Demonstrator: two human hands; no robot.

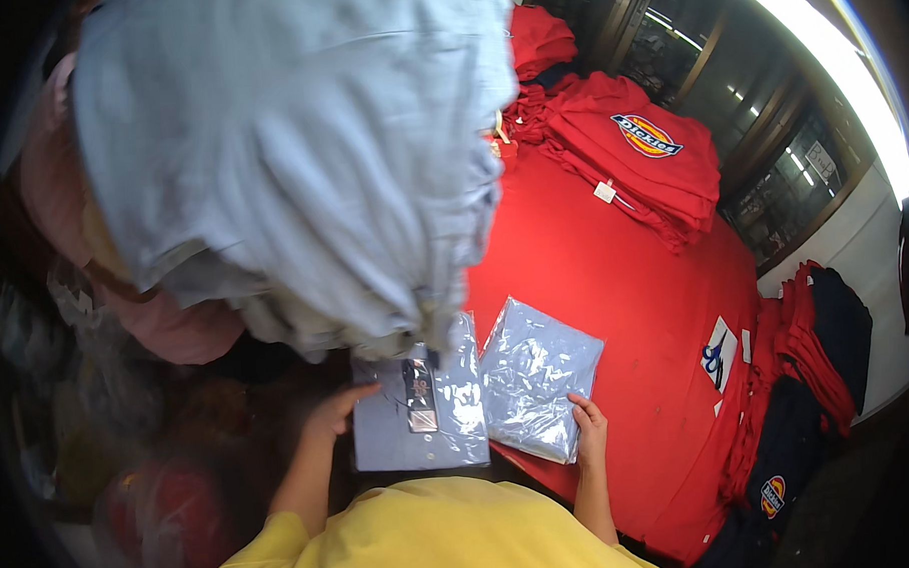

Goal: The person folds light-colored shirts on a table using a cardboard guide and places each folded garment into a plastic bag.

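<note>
Between the two hands, in the head view, two flat packets are laid side by side on a red table (pixel 615 278). The left hand (pixel 334 413) is held at the left edge of a folded blue shirt (pixel 419 410), fingers (pixel 363 392) stretched toward it and loosely spread; the tips are seen touching the edge, but a closed grip is not shown, and whether anything is pinched cannot be told. A dark tag (pixel 418 393) is seen on the middle of that shirt, to the right of the left fingertips. The right hand (pixel 590 429) is laid on the lower right corner of a clear-wrapped bag (pixel 538 391), fingers (pixel 579 405) flat and fairly open over the film; the thumb is hidden, so a true hold cannot be confirmed. The bag is tilted, and its left edge is just beside the shirt, touching or slightly overlapping it.

Above the left fingers, a large pile of pale blue cloth (pixel 290 150) is seen hanging over the shirt's upper edge. Pink cloth (pixel 176 329) is noted below and left of that pile. Well beyond the right fingers, a stack of red garments (pixel 631 168) is set on the table, and further red and dark stacks (pixel 818 371) are seen at its far right edge. Yellow sleeves (pixel 433 535) are visible at the lower edge.
</note>
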